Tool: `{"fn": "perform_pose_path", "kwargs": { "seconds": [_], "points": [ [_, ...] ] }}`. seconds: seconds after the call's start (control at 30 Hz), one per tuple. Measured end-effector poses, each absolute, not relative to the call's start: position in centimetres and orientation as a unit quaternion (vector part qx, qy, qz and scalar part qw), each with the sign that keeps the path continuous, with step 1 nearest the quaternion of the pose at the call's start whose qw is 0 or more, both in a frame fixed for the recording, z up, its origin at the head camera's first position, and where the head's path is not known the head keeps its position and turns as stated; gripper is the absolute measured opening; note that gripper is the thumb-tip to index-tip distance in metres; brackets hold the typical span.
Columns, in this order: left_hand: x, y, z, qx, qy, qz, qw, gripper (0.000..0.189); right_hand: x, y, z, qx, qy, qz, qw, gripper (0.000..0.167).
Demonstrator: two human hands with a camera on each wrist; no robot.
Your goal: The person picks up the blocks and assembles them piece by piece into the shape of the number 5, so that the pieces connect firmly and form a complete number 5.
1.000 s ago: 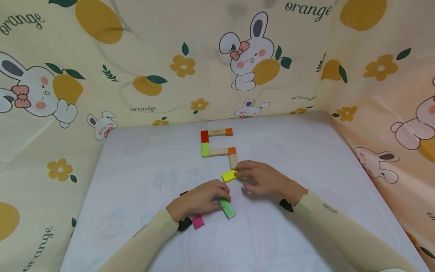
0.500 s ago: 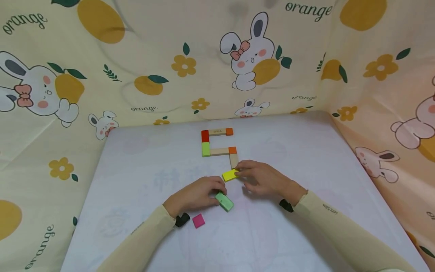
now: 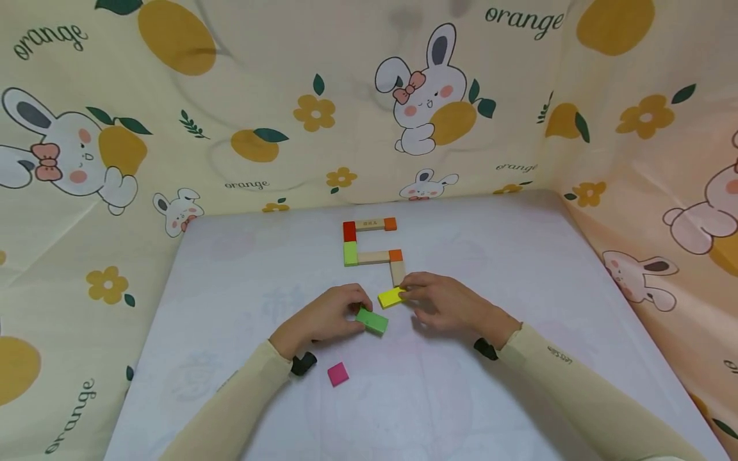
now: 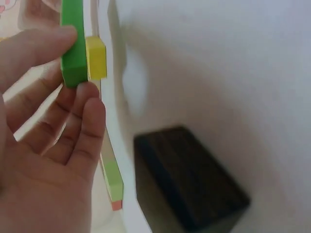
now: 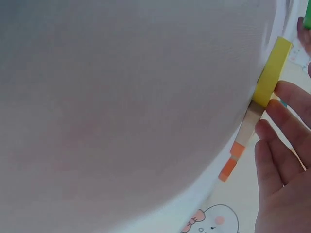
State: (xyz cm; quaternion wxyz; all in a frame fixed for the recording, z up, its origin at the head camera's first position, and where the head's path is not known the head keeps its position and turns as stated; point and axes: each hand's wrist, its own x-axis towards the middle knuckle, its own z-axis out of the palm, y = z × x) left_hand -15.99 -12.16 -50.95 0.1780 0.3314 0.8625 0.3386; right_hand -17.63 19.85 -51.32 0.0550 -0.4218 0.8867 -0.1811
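Observation:
My left hand [image 3: 325,317] pinches a green block [image 3: 371,321] between thumb and fingers; in the left wrist view the green block [image 4: 74,48] stands out from the surface, its far end cut off. Just beyond it lies a yellow block [image 3: 391,298]. My right hand [image 3: 446,301] rests its fingertips at the right end of the yellow block, with relaxed fingers and the thumb apart. The yellow block [image 5: 275,73] sits next to the lower end of a plain wood block [image 3: 398,273]. A pink block [image 3: 338,374] lies nearer, right of the left wrist.
Behind the hands, a line of blocks bends like a 5: orange [image 3: 390,224], wood [image 3: 369,225], red [image 3: 349,232], light green [image 3: 350,254], wood [image 3: 373,257] and orange [image 3: 395,255]. A dark block [image 4: 189,179] lies under the left wrist. Patterned cloth [image 3: 346,96] walls the white table [image 3: 490,230].
My left hand has lifted the green block and carried it away from me and slightly left, turning it closer to crosswise. The right hand stays by the yellow block.

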Motion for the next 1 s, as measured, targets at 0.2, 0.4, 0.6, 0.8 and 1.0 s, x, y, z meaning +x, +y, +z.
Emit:
{"fn": "perform_pose_path", "kwargs": {
  "seconds": [0.2,0.4,0.6,0.8,1.0],
  "points": [
    [-17.0,-12.7,-51.4,0.303,0.878,0.334,0.159,0.026,-17.6,19.7,-51.3,-0.423,0.887,-0.176,0.053,0.042],
    [-17.3,-12.8,-51.6,0.274,0.889,0.334,0.155,0.024,-17.5,19.8,-51.6,-0.433,0.883,-0.174,0.042,0.041],
    [-17.6,-12.8,-51.8,0.265,0.892,0.334,0.148,0.023,-17.4,19.8,-51.4,-0.438,0.883,-0.167,0.030,0.040],
    [-17.7,-12.6,-51.9,0.261,0.893,0.339,0.137,0.023,-17.3,19.7,-51.4,-0.437,0.884,-0.162,0.025,0.040],
    [-17.8,-12.4,-52.1,0.267,0.893,0.338,0.135,0.022,-17.2,19.6,-51.5,-0.437,0.885,-0.161,0.015,0.038]
  ]
}}
